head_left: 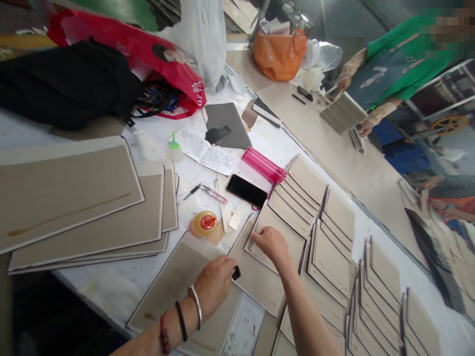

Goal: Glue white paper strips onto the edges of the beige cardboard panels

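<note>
My left hand (215, 283), with bracelets at its wrist, is closed with a small black piece (236, 273) showing at its fingertips. Under it lies a large beige panel (178, 282) with brown glue-like smears. My right hand (271, 243) is curled, fingertips together, over a smaller beige panel (256, 282) in the overlapping rows; what it pinches, if anything, is hidden. Close to both hands stands a round bottle of yellowish liquid (202, 225) with a red top. A black phone (247, 191) lies beyond my right hand.
Large beige panels (92, 217) are stacked at left. Pink thread snips (213, 193), an open notebook (208, 151) and a pink tube (263, 165) lie ahead. Overlapping panels (330, 262) fill the right. Bags (67, 84) stand behind. A co-worker in green (393, 69) handles panels across the table.
</note>
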Tool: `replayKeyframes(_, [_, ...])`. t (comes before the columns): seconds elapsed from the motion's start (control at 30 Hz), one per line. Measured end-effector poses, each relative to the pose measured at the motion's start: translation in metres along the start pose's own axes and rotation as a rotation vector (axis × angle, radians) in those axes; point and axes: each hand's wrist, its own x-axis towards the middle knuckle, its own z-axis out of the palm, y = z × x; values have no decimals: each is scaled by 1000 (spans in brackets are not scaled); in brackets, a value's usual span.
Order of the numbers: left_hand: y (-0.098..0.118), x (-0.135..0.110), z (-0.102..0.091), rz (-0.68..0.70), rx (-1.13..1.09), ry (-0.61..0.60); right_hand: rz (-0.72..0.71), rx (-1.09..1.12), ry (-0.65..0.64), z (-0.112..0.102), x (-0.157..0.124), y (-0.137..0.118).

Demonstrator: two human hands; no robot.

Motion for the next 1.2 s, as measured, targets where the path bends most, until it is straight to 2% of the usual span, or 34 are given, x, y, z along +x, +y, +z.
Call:
replayKeyframes(0.23, [3, 22, -3, -29, -72, 158, -104, -3, -18, -7, 1, 5])
replayKeyframes(0.37, [6, 41, -3, 28, -97, 288, -139, 41, -45, -8, 3, 11])
replayKeyframes(0.5, [9, 57, -1, 126, -5, 385, -145, 75, -42, -6, 4, 14])
replayKeyframes(0.73, [8, 69, 12, 268, 238, 334, -133, 121, -43, -5, 3, 13])
replayKeyframes(1.2, [-15, 64, 42, 280, 321, 249, -113, 64, -12, -1, 6, 8])
